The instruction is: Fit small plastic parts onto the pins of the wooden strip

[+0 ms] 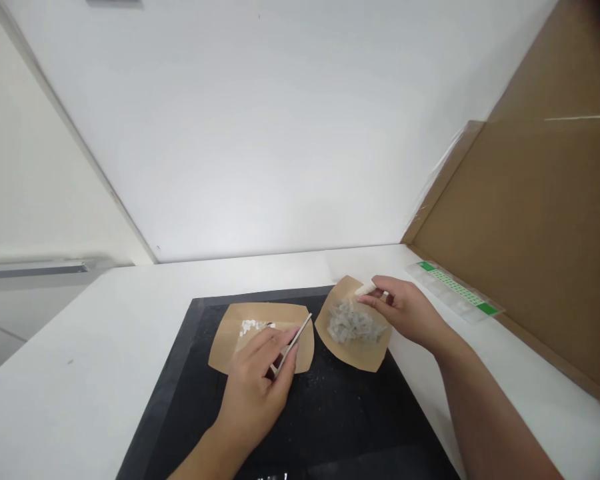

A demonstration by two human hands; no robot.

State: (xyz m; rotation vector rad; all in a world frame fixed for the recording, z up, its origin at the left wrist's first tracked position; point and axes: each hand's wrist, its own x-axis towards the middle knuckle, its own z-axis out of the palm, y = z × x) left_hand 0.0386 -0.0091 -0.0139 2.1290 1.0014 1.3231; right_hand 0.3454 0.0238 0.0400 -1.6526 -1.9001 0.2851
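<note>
My left hand is closed on a thin, pale grey stick, perhaps metal, that slants up to the right. Under its fingers lies a brown paper tray, part of it covered by the hand. Small white pieces are gathered in that tray. Over the right edge of a second brown paper tray, my right hand pinches a whitish, narrow object whose kind I cannot make out. A heap of translucent greyish-white pieces fills the middle of this second tray.
Both trays rest on a black mat on a white table. A clear plastic strip with green labels lies at the right, along a brown cardboard panel. Behind the table rises a white wall.
</note>
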